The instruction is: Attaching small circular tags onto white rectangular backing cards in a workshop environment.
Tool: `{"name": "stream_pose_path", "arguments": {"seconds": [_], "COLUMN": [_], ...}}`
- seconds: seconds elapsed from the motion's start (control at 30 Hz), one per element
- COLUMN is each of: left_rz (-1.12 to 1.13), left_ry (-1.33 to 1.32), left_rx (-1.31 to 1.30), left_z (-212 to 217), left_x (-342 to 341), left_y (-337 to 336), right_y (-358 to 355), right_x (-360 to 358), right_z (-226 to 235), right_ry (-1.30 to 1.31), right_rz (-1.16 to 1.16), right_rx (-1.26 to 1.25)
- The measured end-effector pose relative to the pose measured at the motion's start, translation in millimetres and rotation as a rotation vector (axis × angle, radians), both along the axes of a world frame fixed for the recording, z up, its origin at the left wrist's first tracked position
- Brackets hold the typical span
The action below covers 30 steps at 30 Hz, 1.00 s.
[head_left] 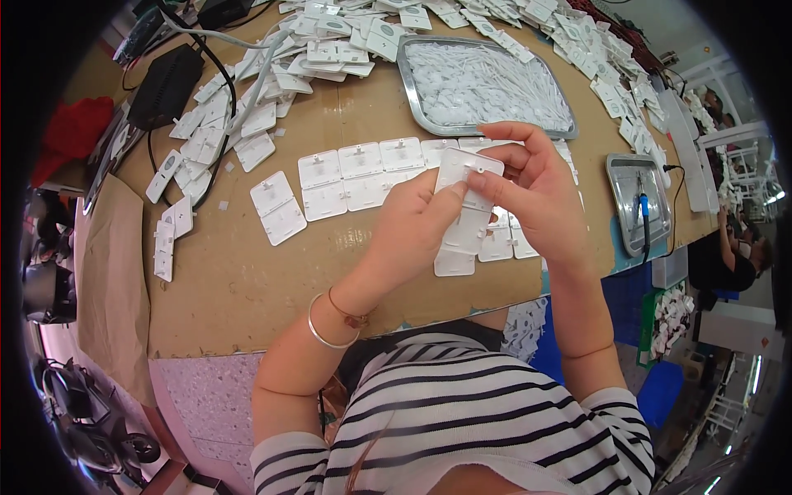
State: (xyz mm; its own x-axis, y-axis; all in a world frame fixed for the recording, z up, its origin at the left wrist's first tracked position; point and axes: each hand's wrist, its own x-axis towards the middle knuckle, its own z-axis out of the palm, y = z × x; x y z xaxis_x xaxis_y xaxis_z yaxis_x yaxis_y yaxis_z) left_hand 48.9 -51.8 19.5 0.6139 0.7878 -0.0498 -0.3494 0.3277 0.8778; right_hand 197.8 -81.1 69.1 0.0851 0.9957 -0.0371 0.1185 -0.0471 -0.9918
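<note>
A white plastic panel [464,223] with small raised pegs and molded ridges is held up over the table between my hands. My left hand [412,223] grips its left edge, thumb lying on the face. On the other side, my right hand [538,194] presses its thumb near the upper peg, while its index finger curves out above the panel; some of its fingers are hidden behind. Beneath lie rows of similar white panels [342,175], peg side up, partly covered by my hands. One more panel [277,208] lies apart to the left.
A metal tray [402,78] of small translucent pieces and thin white strips stands beyond my hands. Loose panels pile up [330,54] behind and left, crossed by cables. At right, a smaller metal tray [631,239] holds a blue-handled soldering iron [644,206]. A black box [167,87] sits far left.
</note>
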Motion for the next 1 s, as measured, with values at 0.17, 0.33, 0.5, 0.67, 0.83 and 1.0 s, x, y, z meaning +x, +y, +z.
{"name": "stream_pose_path", "arguments": {"seconds": [0.17,0.33,0.5,0.67,0.83,1.0], "left_rz": [0.186,0.213,0.144,0.121,-0.025,-0.139], "left_ry": [0.277,0.391,0.759,1.059,1.467,1.555], "left_rx": [0.342,0.371,0.515,0.493,0.794,0.918], "left_z": [-4.0,-0.2,-14.4,-31.3,-22.3,-12.5], "left_x": [-0.8,-5.6,-35.6,-54.0,-39.4,-37.0], "left_y": [-0.3,1.2,-5.4,-18.4,-19.5,11.2], "right_y": [-2.6,-0.1,-8.0,-15.0,-34.0,-27.2], "right_x": [-10.9,-16.1,-14.8,4.2,14.0,20.9], "right_z": [-14.5,-26.3,-31.4,-38.9,-56.9,-74.7], "right_ry": [-0.115,-0.143,-0.512,-0.732,-1.125,-1.129], "right_rz": [-0.088,-0.179,-0.004,0.07,0.117,0.037], "right_rx": [0.154,0.184,0.131,0.262,0.33,0.351]}}
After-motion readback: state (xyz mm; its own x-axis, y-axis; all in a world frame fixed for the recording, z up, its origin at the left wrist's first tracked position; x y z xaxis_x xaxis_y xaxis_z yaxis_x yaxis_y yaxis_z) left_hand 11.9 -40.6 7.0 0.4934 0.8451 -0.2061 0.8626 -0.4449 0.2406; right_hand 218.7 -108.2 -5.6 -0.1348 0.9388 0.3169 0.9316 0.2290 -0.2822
